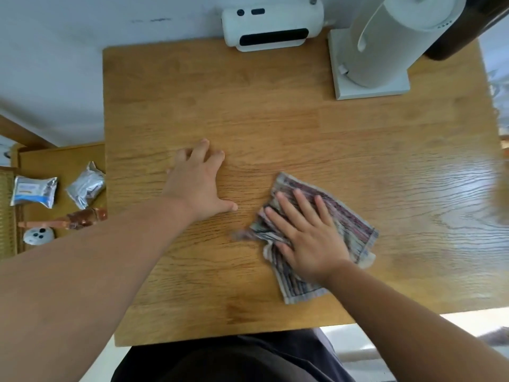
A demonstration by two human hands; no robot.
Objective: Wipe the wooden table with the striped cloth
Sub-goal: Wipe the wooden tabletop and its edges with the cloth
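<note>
1. Head view: the cloth (355, 224) lies on the near half of the wooden bench (248, 106), right of centre.
2. It is rumpled and partly folded, with narrow stripes in dark red, purple and grey and a pale border. Its left edge is bunched and blurred.
3. The right hand (308, 238) lies flat on the middle of the cloth and presses it down with straight, slightly spread fingers. It grasps nothing.
4. The left hand (198, 183) rests on bare wood to the left of the cloth, apart from it. It is released, with fingers splayed and thumb pointing toward the cloth.
5. At the far edge of the bench lies a white device (272, 26) with dark windows. A tall white appliance (385, 51) stands on a square base in the far right corner.
6. On a lower wooden surface (60, 161) to the left lie two foil packets (34, 190) (86, 186). The left one carries a blue-and-white label, whose writing is too small to read.
7. Near them sit a brown object (82, 217) and a small white round thing (38, 235).
</note>
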